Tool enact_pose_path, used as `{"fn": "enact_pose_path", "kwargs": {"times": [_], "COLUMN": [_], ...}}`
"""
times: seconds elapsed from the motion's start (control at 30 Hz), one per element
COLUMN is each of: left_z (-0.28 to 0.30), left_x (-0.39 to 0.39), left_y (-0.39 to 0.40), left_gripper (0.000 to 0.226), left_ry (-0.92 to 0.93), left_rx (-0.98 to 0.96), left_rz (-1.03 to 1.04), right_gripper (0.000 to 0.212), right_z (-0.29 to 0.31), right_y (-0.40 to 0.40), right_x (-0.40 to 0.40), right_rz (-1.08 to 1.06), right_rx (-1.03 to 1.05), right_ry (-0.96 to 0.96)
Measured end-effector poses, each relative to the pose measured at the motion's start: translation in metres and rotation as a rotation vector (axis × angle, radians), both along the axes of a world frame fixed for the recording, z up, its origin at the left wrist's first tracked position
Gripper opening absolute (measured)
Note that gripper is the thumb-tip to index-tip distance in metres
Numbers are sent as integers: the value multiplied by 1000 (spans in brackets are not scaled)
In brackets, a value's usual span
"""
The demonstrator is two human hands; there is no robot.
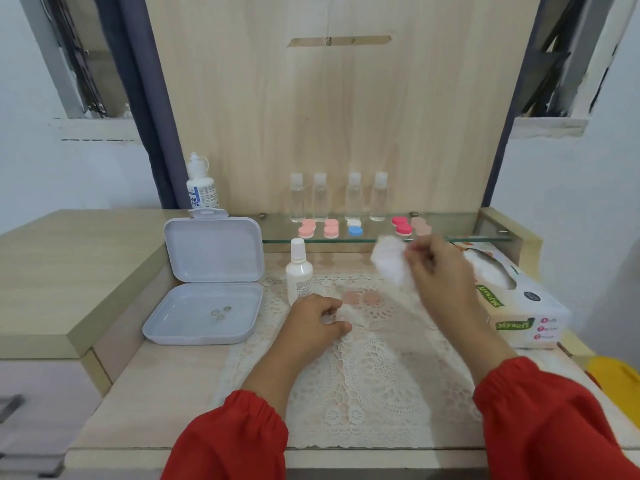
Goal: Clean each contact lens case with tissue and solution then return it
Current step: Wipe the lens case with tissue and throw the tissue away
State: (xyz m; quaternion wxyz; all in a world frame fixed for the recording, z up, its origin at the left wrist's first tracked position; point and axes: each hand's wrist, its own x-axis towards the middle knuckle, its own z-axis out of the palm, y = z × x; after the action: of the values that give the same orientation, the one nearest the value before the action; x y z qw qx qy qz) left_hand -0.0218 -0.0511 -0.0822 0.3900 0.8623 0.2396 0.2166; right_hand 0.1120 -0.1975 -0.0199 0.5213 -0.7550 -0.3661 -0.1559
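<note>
My right hand [438,271] is raised above the lace mat [374,386] and pinches a crumpled white tissue [391,263], which is blurred. Lower down, my left hand [317,322] rests on the mat with its fingers curled round a small pale piece [343,311], too blurred to identify. Two peach lens-case caps [362,298] lie on the mat just beyond that hand. A white solution bottle [299,271] stands upright behind my left hand. Several lens cases, pink [307,228], white and blue [355,227] and red [401,226], sit on the glass shelf [460,237].
An open lilac box [207,282] with small lenses in its tray stands at the left. A tissue box [516,303] lies at the right. Several clear bottles [353,197] line the shelf back, and a larger solution bottle [201,183] stands at far left. A yellow object [616,379] is at the right edge.
</note>
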Motion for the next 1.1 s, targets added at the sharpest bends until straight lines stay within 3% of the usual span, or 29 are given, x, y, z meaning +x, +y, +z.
{"fn": "enact_pose_path", "kwargs": {"times": [0.07, 0.13, 0.23, 0.47, 0.57, 0.73, 0.87, 1.0, 1.1], "left_z": [1, 2, 0, 1, -1, -4, -5, -5, -1], "left_x": [0, 1, 3, 5, 6, 7, 7, 4, 0], "left_y": [-2, -1, 0, 1, 2, 4, 5, 5, 3], "left_gripper": [35, 7, 31, 36, 38, 28, 8, 30, 36], "left_ry": [2, -11, 2, 8, 30, 61, 34, 40, -4], "left_rx": [22, 68, 108, 165, 157, 168, 134, 69, 60], "left_rz": [-11, -13, -14, -19, -17, -26, -42, -9, -16], "right_gripper": [6, 9, 19, 26, 25, 17, 22, 21, 32], "right_z": [-18, -36, -54, -56, -57, -65, -55, -48, -47], "right_y": [14, 28, 39, 37, 37, 38, 29, 22, 22], "right_x": [-19, -30, -35, -35, -31, -21, -22, -21, -24], "right_rz": [95, 156, 200, 186, 197, 279, 284, 205, 215], "right_rx": [-122, -262, -470, -632, -654, -611, -313, -66, 29], "right_ry": [34, 35, -62, -362, -391, -214, 198, 396, 422]}}
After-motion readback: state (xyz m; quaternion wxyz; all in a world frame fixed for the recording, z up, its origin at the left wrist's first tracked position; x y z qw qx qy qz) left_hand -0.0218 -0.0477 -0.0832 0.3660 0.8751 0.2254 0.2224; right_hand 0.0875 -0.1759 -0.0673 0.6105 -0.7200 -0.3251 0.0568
